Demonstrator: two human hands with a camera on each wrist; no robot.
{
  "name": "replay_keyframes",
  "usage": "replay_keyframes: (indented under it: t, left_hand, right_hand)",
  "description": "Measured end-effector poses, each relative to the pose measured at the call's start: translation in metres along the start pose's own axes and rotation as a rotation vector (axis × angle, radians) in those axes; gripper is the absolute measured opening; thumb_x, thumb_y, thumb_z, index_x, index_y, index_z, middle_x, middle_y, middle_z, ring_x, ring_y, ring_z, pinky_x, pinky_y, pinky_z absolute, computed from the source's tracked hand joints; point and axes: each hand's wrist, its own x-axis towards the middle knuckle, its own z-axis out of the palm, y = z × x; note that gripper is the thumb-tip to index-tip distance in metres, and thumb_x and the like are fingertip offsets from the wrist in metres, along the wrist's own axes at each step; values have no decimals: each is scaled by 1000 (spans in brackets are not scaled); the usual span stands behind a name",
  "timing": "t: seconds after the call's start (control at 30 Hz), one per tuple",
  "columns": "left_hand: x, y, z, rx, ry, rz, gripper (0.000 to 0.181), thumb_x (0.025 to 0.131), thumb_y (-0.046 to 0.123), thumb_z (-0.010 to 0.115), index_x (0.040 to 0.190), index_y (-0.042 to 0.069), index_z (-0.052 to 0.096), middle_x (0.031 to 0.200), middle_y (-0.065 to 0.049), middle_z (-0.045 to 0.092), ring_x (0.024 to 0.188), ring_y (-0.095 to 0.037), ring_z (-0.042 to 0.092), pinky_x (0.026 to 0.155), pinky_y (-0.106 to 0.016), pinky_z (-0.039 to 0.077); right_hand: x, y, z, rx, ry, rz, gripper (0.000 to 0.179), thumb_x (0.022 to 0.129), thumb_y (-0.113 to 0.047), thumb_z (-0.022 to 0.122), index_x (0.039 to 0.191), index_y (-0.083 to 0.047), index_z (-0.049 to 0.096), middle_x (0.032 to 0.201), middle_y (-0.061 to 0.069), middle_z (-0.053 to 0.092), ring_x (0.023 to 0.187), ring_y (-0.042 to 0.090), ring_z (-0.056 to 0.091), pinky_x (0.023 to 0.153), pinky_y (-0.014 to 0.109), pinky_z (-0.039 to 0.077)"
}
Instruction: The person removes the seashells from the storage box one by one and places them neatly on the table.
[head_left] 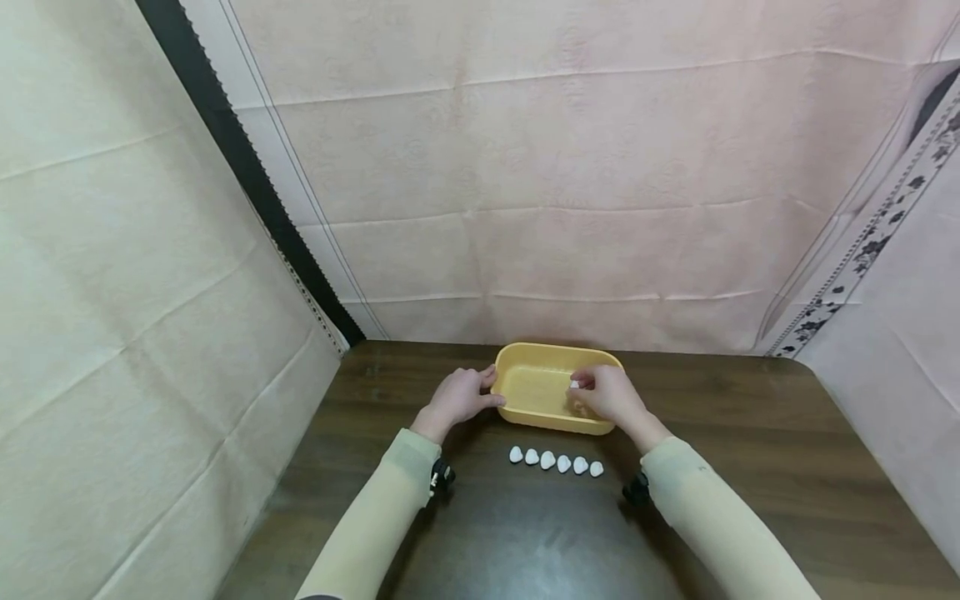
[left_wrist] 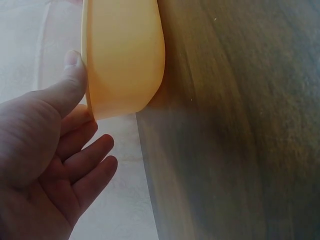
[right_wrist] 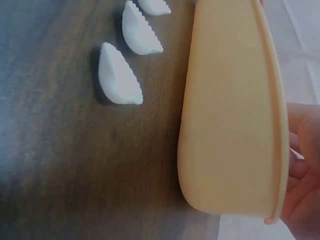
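Observation:
A shallow yellow plastic tub [head_left: 551, 419] stands near the far edge of the table. At its left end my left hand [head_left: 463, 395] pinches the rim between thumb and index finger; the other fingers stay loosely bent in the left wrist view. My right hand [head_left: 609, 395] reaches into the tub's right side and pinches a small white piece [head_left: 574, 385] at its fingertips. In front of the tub, several white shell-shaped pieces [head_left: 564, 463] with scalloped edges lie in a row. The right wrist view shows the nearest white piece [right_wrist: 118, 76]; the tub wall hides my right fingertips there.
The dark wooden table [head_left: 720, 467] meets a pale cloth wall [head_left: 570, 183] just behind the tub. More cloth hangs at the left [head_left: 135, 300] and right. Black wrist straps [head_left: 441, 477] sit on both sleeves.

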Motion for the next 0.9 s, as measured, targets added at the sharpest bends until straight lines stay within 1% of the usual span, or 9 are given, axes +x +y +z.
replay_keyframes:
  t: [0.1,0.23,0.37,0.43,0.53,0.63,0.73,0.9]
  left_hand:
    - [0,0,0,-8,-1,-4,68,99,44,78,153,8,57,158,-3,52,141,-31,55,110,-46,52]
    - [0,1,1,-13,-10,-12,68,99,43,78,153,8,56,159,-3,52,142,-32,54,110,-46,52]
    - [-1,2,0,-8,-5,-5,68,99,43,78,153,8,56,158,-3,52,140,-32,55,109,-46,53]
    - [-1,3,-1,-6,-2,0,67,99,42,78,152,7,57,158,-4,52,140,-32,55,109,-47,52]
    - [-1,3,-2,-3,-5,6,67,99,42,77,152,7,57,158,-5,52,140,-33,55,110,-47,52]
    - [-1,2,-2,-1,-9,-1,68,99,44,77,153,7,56,158,-4,52,140,-32,55,109,-47,52]
    - [0,2,-2,2,-8,-8,68,99,44,77,153,7,57,159,-3,51,139,-32,57,108,-46,53]
    - [1,1,-1,2,-5,-1,68,99,43,77,152,7,57,159,-3,52,140,-33,57,109,-48,52]
  right_hand:
    - [-8,1,-2,34,32,1,27,94,-23,85,113,-4,81,95,1,76,89,20,70,85,44,61]
    - [-23,2,-6,98,95,-11,31,93,-28,87,115,-7,81,97,0,77,88,20,70,77,36,60]
    - [-41,4,-9,138,151,-35,30,93,-25,88,115,-7,81,98,0,78,87,19,70,71,30,57]
    - [-49,5,-10,145,164,-41,29,92,-23,88,115,-6,81,96,0,78,84,18,69,69,28,56]
    - [-59,6,-12,167,157,-34,27,91,-19,89,113,-6,81,94,-2,78,82,17,69,70,27,56]
    - [-68,8,-13,193,128,-20,27,92,-19,88,114,-5,81,92,-3,77,82,16,69,71,27,56]
    - [-75,10,-14,204,107,-12,28,93,-21,88,115,-5,81,93,-3,78,84,16,71,73,26,57]
    - [-87,15,-17,201,86,24,32,92,-24,89,117,-6,80,93,-4,77,85,16,70,75,25,58]
